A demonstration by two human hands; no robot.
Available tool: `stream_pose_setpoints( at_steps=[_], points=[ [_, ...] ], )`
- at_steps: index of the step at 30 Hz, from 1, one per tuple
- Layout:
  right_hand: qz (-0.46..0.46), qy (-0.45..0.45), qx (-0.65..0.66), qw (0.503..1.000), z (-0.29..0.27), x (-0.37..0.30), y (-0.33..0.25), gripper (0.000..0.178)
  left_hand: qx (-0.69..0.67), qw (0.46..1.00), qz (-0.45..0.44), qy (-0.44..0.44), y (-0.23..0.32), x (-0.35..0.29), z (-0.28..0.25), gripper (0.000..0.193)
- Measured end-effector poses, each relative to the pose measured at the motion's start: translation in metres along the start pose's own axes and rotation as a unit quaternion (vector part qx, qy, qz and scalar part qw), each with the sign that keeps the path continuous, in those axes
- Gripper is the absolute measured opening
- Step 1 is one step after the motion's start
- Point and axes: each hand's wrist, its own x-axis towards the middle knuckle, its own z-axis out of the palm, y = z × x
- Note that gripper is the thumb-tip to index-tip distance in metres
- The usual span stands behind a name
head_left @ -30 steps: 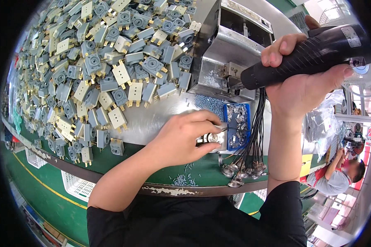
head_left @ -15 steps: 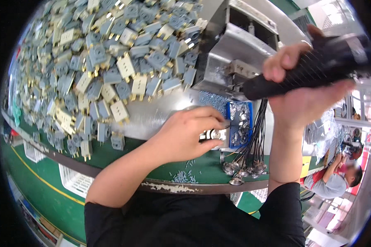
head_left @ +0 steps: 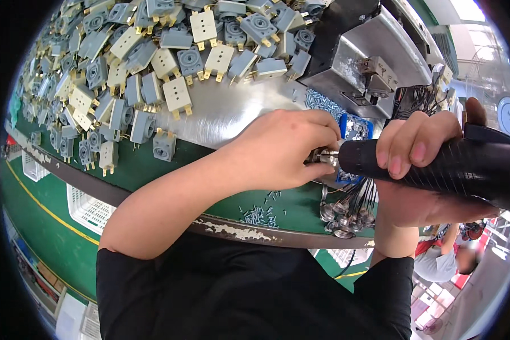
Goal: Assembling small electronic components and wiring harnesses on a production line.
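My left hand point(head_left: 289, 147) is closed around a small shiny metal part point(head_left: 326, 157), pinched between thumb and fingers; most of it is hidden. In my right hand point(head_left: 416, 143) lies a black power screwdriver point(head_left: 470, 173), held sideways with its nose toward the left hand. The driver's thin bit reaches to the metal part. Just behind the driver's nose, a blue tray point(head_left: 356, 126) holds small metal pieces. Round metal parts on black wires point(head_left: 345, 218) lie at the bench edge, below the driver.
Grey and cream switch-like blocks with brass prongs point(head_left: 175, 95) pile up at the left. A metal fixture point(head_left: 374, 54) stands at the back right. Loose screws lie beside the tray point(head_left: 322, 102) and near the front edge point(head_left: 259, 216). Another person point(head_left: 441, 262) sits at far right.
My right hand has brought the screwdriver down, so its bit now meets the metal part in my left hand. The left hand keeps its pinch. The whole view has shifted a little.
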Motion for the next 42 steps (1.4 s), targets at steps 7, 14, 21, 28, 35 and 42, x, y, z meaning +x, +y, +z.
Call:
stream_pose_setpoints(
  at_steps=[7, 14, 21, 28, 35, 42],
  points=[
    [-0.002, 0.008, 0.021, 1.0, 0.004, -0.005, 0.011, 0.116, -0.001, 1.0, -0.016, -0.009, 0.0, -0.004, -0.003, 0.027],
    [-0.027, -0.108, 0.031, 0.993, -0.004, -0.004, 0.011, 0.099, -0.009, 1.0, -0.02, -0.003, 0.002, -0.001, 0.0, 0.027],
    [-0.038, -0.122, 0.012, 0.992, -0.003, -0.005, 0.016, 0.093, 0.004, 1.0, -0.006, 0.007, 0.001, -0.002, 0.001, 0.027],
    [-0.009, -0.107, 0.022, 0.994, -0.004, -0.005, 0.016, 0.099, -0.006, 1.0, -0.003, 0.012, 0.001, -0.002, 0.002, 0.028],
    [-0.008, -0.127, -0.016, 0.992, -0.003, 0.012, -0.008, 0.112, 0.014, 1.0, 0.012, 0.004, -0.002, -0.002, -0.001, 0.03],
    [0.012, 0.02, 0.041, 0.999, -0.041, 0.021, 0.0, 0.121, 0.017, 0.997, 0.065, 0.036, 0.0, -0.004, 0.003, 0.032]
  ],
)
